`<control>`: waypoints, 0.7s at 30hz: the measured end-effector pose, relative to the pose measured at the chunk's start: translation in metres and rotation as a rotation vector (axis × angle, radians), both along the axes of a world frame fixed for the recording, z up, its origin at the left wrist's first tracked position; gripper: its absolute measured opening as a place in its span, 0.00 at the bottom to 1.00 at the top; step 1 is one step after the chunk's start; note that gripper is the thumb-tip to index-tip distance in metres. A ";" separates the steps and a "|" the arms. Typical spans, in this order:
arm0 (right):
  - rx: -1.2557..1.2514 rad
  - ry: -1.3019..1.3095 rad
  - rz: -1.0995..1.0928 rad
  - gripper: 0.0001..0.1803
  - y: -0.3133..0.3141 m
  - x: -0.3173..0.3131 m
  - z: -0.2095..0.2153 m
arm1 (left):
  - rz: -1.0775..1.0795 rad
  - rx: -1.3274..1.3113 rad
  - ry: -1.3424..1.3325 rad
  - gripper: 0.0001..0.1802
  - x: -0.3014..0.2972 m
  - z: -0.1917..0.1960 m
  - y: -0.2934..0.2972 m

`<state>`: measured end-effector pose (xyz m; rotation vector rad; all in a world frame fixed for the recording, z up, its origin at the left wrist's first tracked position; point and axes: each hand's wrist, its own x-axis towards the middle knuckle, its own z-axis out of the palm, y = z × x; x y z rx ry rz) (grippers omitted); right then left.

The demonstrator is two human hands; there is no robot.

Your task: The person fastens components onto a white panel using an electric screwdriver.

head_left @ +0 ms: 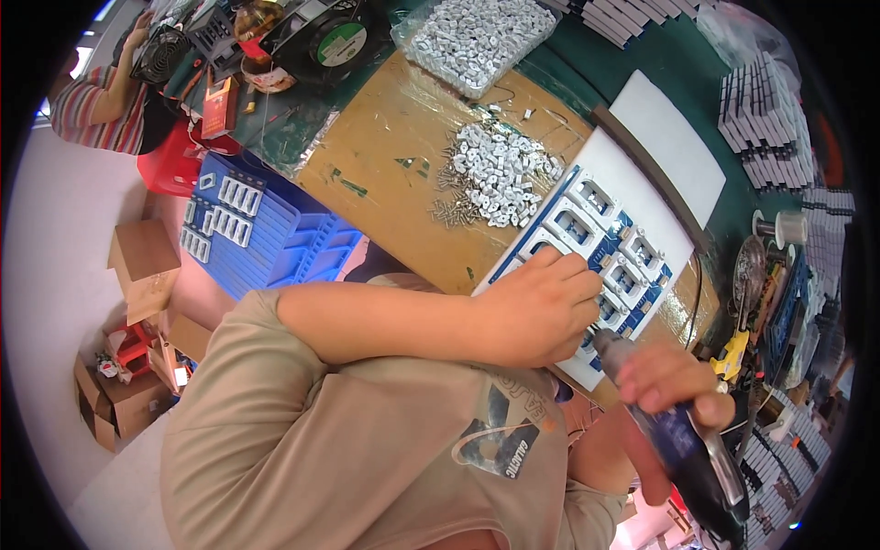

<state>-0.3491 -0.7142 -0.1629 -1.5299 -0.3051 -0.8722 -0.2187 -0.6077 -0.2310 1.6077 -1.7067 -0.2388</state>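
Bright light washes the white wall (57, 275) pale, and straight edges bend toward a black fisheye rim.

Screws (449, 209) and white plastic parts (502, 179) are lying heaped on a brown sheet (367, 137) in an electronics assembly workshop, where a power screwdriver (676, 438) is pointing at a blue circuit-board panel (609, 246), a wire spool (788, 227) is standing near hand tools (731, 356), module stacks (763, 124) are lining the bench, and a co-worker (96, 117) is occupying the far left.
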 end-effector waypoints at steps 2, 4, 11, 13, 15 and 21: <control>-0.005 -0.016 -0.051 0.48 -0.008 -0.015 0.004 | -0.003 -0.068 0.124 0.09 0.016 0.007 0.007; -0.011 -0.015 -0.159 0.47 -0.015 -0.036 0.006 | 0.077 -0.078 0.037 0.09 0.043 0.003 0.013; 0.084 0.059 -0.552 0.47 -0.034 -0.074 -0.021 | 0.272 0.090 -0.194 0.08 0.081 -0.010 0.036; 0.108 0.060 -0.583 0.47 -0.034 -0.078 -0.026 | 0.251 0.099 -0.227 0.07 0.081 -0.010 0.038; 0.131 0.061 -0.618 0.47 -0.035 -0.081 -0.032 | 0.227 0.106 -0.258 0.05 0.079 -0.008 0.040; 0.048 0.074 -0.625 0.49 -0.037 -0.083 -0.042 | 0.209 0.133 -0.145 0.08 0.077 -0.004 0.050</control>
